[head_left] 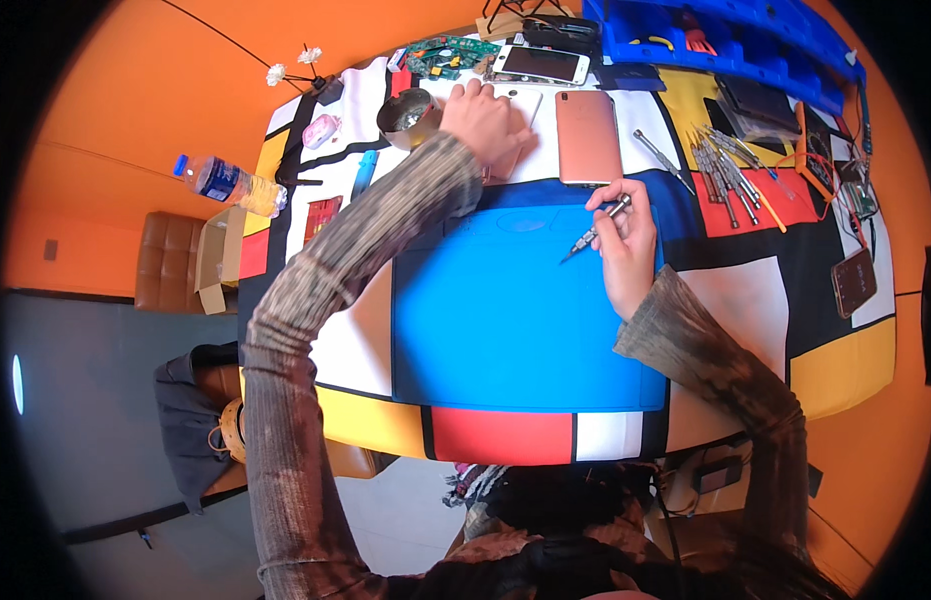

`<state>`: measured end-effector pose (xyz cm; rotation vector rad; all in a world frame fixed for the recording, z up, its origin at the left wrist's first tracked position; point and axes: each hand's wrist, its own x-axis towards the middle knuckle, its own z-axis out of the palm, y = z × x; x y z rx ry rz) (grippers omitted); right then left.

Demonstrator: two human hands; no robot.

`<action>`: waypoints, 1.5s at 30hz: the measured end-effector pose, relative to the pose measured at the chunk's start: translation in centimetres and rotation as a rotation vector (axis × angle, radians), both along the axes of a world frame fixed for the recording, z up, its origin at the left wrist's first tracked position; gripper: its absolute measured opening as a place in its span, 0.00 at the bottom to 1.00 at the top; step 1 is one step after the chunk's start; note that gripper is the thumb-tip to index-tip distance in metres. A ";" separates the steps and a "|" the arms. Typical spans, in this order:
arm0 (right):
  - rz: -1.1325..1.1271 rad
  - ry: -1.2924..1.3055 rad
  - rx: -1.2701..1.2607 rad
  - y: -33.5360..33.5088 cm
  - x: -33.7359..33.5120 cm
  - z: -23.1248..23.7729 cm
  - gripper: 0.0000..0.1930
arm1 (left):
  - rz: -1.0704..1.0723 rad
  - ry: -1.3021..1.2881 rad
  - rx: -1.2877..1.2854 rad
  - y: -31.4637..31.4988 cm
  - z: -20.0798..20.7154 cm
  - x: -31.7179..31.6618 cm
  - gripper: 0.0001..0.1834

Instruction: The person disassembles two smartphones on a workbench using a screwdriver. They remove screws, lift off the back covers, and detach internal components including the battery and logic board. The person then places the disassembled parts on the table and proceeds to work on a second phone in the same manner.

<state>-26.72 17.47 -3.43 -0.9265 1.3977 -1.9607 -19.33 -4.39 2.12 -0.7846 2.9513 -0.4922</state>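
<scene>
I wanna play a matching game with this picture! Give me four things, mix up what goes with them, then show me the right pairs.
Things:
1. Right hand
2. Bottle
3. Left hand
4. Mat

Matches:
A. Partly covering a phone
B. Flat and blue, on the table
C. Holding a screwdriver
D. Has a blue cap

Right pairs: 1-C, 2-D, 3-A, 4-B

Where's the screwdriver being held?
In the head view, right of centre, the screwdriver is in the right hand, over the blue mat, below the coppery phone.
</scene>
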 end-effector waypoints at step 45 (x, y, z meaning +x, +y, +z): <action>0.575 -0.212 0.184 2.4 0.1 8.1 0.05 | -0.065 0.847 0.540 15.3 4.0 11.3 0.32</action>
